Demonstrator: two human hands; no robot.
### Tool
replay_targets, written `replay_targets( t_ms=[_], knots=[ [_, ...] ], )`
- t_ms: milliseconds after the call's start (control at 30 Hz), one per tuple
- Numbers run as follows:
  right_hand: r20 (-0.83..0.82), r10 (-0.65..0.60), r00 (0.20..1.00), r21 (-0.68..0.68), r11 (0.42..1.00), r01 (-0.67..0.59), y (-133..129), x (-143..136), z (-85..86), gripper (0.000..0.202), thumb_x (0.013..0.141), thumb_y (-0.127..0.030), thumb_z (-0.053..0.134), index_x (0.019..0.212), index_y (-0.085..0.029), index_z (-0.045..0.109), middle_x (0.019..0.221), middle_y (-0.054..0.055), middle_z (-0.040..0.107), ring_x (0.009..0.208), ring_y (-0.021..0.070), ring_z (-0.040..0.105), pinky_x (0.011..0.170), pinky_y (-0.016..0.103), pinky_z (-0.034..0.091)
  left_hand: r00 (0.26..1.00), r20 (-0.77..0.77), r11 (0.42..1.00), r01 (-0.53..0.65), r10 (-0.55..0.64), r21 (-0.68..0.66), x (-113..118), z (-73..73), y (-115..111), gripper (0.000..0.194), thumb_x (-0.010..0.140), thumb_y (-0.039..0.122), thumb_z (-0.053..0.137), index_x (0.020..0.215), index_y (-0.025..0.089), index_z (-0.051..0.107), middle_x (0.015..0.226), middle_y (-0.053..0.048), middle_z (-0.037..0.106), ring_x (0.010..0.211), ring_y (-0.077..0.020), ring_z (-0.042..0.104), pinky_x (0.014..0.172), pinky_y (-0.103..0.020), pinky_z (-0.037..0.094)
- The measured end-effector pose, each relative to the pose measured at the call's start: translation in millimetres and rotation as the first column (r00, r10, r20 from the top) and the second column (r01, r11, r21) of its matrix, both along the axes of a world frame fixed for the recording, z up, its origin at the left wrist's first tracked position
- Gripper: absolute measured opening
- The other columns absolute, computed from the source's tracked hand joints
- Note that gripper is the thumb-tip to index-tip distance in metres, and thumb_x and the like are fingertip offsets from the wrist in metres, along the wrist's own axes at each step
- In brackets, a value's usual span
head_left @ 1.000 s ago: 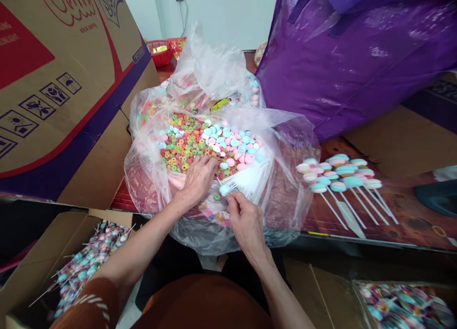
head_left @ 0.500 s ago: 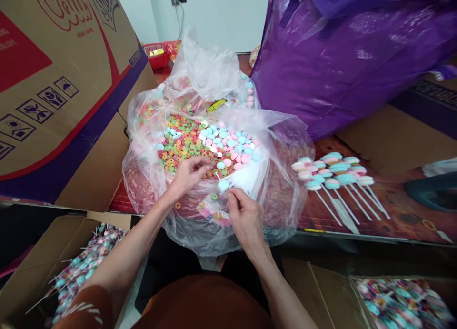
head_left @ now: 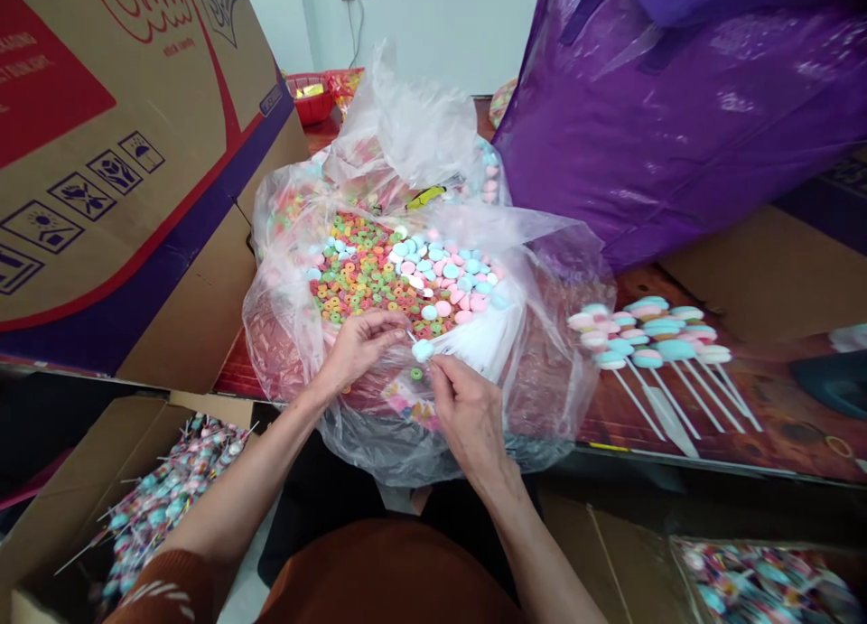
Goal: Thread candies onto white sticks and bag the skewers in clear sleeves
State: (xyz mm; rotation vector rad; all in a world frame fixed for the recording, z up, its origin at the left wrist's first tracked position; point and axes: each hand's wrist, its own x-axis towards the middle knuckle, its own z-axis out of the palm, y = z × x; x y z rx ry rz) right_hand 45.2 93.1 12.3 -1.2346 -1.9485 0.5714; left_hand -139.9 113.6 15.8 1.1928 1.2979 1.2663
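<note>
— Inspector: What was in hand?

— Assistant: The right hand (head_left: 467, 416) pinched a thin white stick (head_left: 433, 360), a pale blue sweet (head_left: 423, 349) at its tip. The left hand (head_left: 358, 344) closed its fingertips just beside that sweet, on something too small to identify.

— Inspector: Handling?

— Assistant: Judged light, brittle; best gripped low on the stick. It sat over the near rim of the clear bag (head_left: 542, 371) of loose sweets (head_left: 379, 276).

I note, right of the hands, finished candy sticks (head_left: 660, 335) lying on the surface (head_left: 778, 416). Purple bag (head_left: 677, 109) beyond, far right. Printed cardboard box (head_left: 101, 154) far left; open carton of wrapped sticks (head_left: 149, 507) lower left.
</note>
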Motion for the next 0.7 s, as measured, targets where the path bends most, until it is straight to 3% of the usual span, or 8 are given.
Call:
replay_targets(
  t_ms=[133,267,367,467,567,633,700],
  knots=[
    [-0.053,0.037,0.998,-0.04,0.998,-0.039,4.0,4.1,-0.5,0.026,0.096,-0.022,0.048,0.082,-0.017,0.07,0.069,0.001,0.066,0.062,0.0138,0.059,0.063,0.024,0.042,0.999,-0.015,0.999,0.039,-0.04,-0.036,-3.2,5.8,-3.3,0.026,0.079,0.035,0.074,0.095,0.016,0.077,0.084,-0.005,0.077,0.081,-0.019,0.071,0.081,-0.031,0.055],
    [-0.158,0.121,0.98,-0.008,0.992,-0.124,4.9,5.5,-1.6,0.021,0.095,-0.019,0.05,0.087,-0.017,0.069,0.074,0.001,0.068,0.064,0.0128,0.061,0.064,0.022,0.044,0.993,0.105,0.992,0.07,-0.059,-0.102,-5.2,8.3,-5.2,0.034,0.073,0.037,0.081,0.1,0.015,0.075,0.085,-0.004,0.076,0.073,-0.0149,0.069,0.074,-0.027,0.054],
    [-0.188,0.116,0.975,0.032,0.993,-0.112,1.2,2.5,-2.6,0.021,0.096,-0.018,0.049,0.084,-0.017,0.067,0.074,0.002,0.068,0.065,0.0129,0.061,0.064,0.023,0.044,0.975,0.191,0.979,0.139,-0.109,-0.149,-1.8,8.1,-7.2,0.048,0.07,0.038,0.084,0.109,0.015,0.071,0.077,-0.001,0.072,0.066,-0.0125,0.066,0.068,-0.025,0.053],
    [-0.238,0.064,0.969,-0.007,0.998,-0.067,-3.8,-0.8,-4.4,0.022,0.095,-0.018,0.05,0.08,-0.017,0.066,0.067,0.0,0.064,0.06,0.0121,0.058,0.06,0.023,0.042,0.964,0.211,0.964,0.199,-0.161,-0.176,5.3,9.5,-8.5,0.056,0.068,0.041,0.085,0.114,0.015,0.066,0.069,0.002,0.068,0.062,-0.0117,0.064,0.063,-0.022,0.05],
    [-0.373,-0.036,0.927,-0.15,0.988,-0.022,-6.7,-0.9,-8.1,0.021,0.095,-0.024,0.053,0.079,-0.018,0.066,0.062,-0.002,0.062,0.052,0.0106,0.054,0.054,0.022,0.041,0.958,0.206,0.961,0.231,-0.198,-0.15,15.3,11.8,-3.8,0.056,0.068,0.043,0.085,0.11,0.016,0.062,0.069,0.002,0.066,0.061,-0.0116,0.063,0.06,-0.022,0.047],
    [-0.472,-0.133,0.871,-0.258,0.966,0.008,-6.4,1.2,-11.3,0.02,0.093,-0.029,0.056,0.08,-0.018,0.066,0.062,-0.003,0.063,0.048,0.0099,0.053,0.05,0.022,0.041,0.969,0.161,0.975,0.202,-0.187,-0.088,23.3,12.6,4.9,0.043,0.078,0.046,0.076,0.105,0.016,0.061,0.071,0.001,0.065,0.06,-0.0113,0.061,0.061,-0.023,0.047],
    [-0.522,-0.226,0.823,-0.327,0.944,0.051,-4.7,4.6,-14.6,0.021,0.091,-0.034,0.059,0.08,-0.017,0.066,0.062,-0.002,0.063,0.046,0.0099,0.052,0.049,0.022,0.042,0.994,-0.008,0.994,0.108,-0.108,-0.009,31.4,12.4,16.9,0.027,0.091,0.042,0.06,0.1,0.016,0.062,0.075,0.0,0.064,0.063,-0.0117,0.059,0.064,-0.024,0.047]
  ],
)
